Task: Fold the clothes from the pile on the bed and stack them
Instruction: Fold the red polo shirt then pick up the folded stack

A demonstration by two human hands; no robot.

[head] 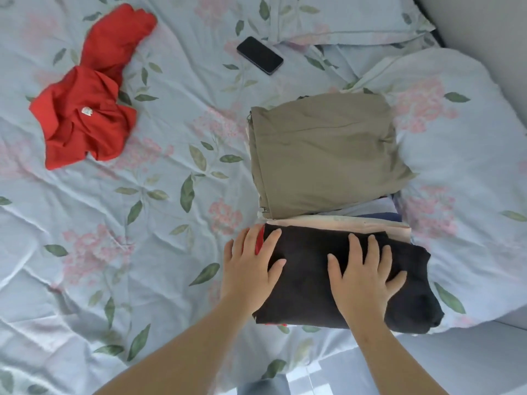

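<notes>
A folded black garment [310, 292] tops a stack at the bed's near right, with pale and red layers showing beneath it. My left hand [251, 266] lies flat with straight fingers on the garment's left edge. My right hand [362, 275] presses flat on its middle, fingers spread. Behind it sits a second stack topped by a folded olive garment [325, 149]. A crumpled red garment [88, 89] lies unfolded at the far left of the bed.
A black phone [259, 55] lies face up on the floral sheet [142, 223] near the pillows [342, 21]. A bunched duvet [462, 172] rises to the right of the stacks. The bed's edge and floor show at the bottom right.
</notes>
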